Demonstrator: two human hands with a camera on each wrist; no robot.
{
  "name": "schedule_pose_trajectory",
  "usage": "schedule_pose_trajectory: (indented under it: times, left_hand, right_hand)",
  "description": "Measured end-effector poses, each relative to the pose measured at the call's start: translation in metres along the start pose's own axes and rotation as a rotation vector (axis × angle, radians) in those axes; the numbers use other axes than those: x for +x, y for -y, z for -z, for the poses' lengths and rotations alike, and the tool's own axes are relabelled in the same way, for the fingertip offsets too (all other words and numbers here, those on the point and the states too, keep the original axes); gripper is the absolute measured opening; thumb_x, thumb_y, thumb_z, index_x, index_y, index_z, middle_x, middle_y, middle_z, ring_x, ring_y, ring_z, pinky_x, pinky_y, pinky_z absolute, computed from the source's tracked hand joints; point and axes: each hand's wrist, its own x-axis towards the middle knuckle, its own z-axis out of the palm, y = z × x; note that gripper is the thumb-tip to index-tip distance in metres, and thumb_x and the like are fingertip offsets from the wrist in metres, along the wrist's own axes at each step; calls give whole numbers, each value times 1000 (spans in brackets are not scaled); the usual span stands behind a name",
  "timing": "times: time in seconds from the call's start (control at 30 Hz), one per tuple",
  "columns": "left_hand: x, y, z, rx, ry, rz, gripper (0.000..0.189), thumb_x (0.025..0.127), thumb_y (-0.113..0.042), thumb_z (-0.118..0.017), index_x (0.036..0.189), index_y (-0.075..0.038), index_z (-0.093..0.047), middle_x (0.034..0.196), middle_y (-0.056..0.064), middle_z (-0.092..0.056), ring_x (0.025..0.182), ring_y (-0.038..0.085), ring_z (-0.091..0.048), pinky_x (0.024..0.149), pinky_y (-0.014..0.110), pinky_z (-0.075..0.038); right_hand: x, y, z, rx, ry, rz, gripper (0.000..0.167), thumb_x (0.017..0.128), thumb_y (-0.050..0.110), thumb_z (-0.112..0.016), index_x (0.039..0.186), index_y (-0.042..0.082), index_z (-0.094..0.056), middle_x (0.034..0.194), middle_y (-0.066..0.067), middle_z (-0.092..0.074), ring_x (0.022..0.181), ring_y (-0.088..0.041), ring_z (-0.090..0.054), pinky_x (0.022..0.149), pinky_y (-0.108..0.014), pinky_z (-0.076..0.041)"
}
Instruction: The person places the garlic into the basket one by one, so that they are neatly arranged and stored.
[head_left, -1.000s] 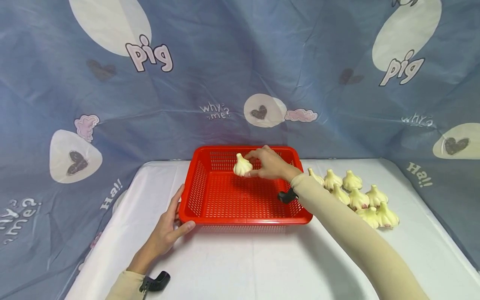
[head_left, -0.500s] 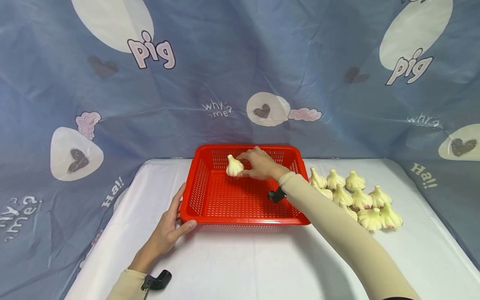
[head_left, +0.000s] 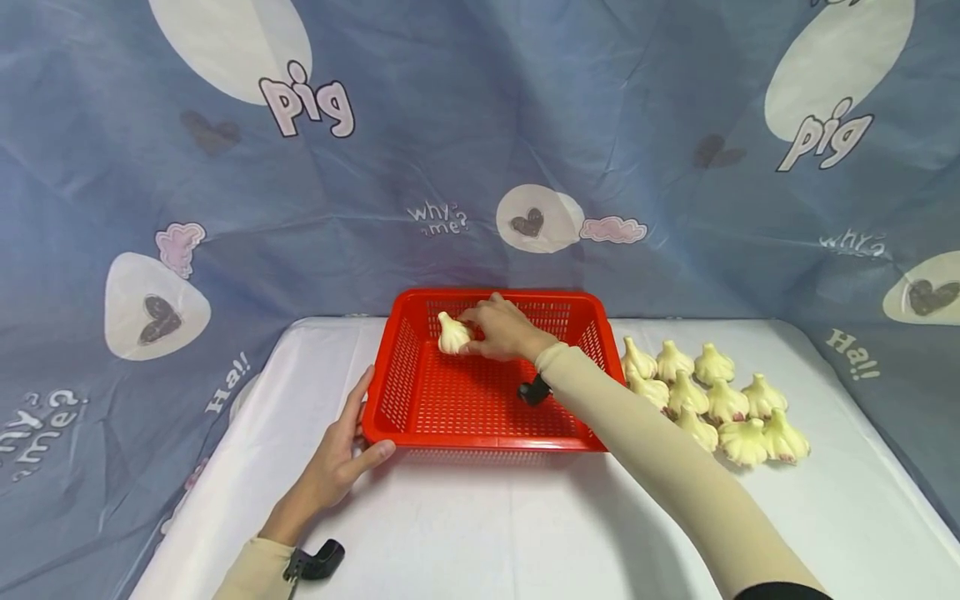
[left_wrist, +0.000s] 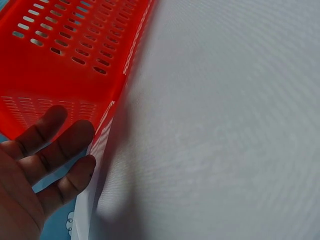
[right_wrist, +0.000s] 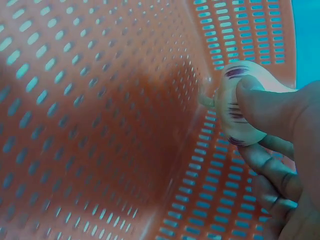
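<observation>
Inside the red plastic basket (head_left: 498, 441), near its back-left corner, our right hand (head_left: 504, 329) pinched a garlic bulb (head_left: 452, 336) between thumb and fingers. Our left hand (head_left: 332, 468), fingers spread, rested against the basket's front-left corner. We judged a low, gentle release, roots down, best.

A makeshift, screened-off work booth is shown: a white-covered bench (head_left: 465, 525) is closed in at the back and sides by creased blue patterned sheeting (head_left: 420, 158). The surrounding building cannot be identified.
</observation>
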Motion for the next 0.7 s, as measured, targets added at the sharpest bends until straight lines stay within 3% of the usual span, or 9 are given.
schedule_pose_trajectory:
  times: [0.3,0.53,0.7]
  left_hand:
    - [0,4,0,4,21,18,101,92,-16,-70,172,-17,-8,146,24,-62,111,27,-75,78,29,-61]
    - [1,4,1,6,17,15,101,92,-16,-70,172,-17,-8,142,25,-63,108,12,-72,75,29,-60]
    - [0,4,2,-4,18,28,101,92,-15,-70,173,-19,-8,142,23,-64,110,13,-73,78,29,-60]
  right_hand:
    - [8,6,-8,-17,23,-17,45,95,37,-80,133,13,-74,109,-2,-77,105,-28,-56,92,-39,-45]
    - [12,9,-14,-49,-26,13,29,94,36,-80,112,13,-78,91,-3,-73,96,-27,-58,88,-40,-45]
    - [14,12,-17,-40,-51,-3,27,93,36,-82,108,14,-78,83,0,-67,97,-28,-57,86,-40,-46]
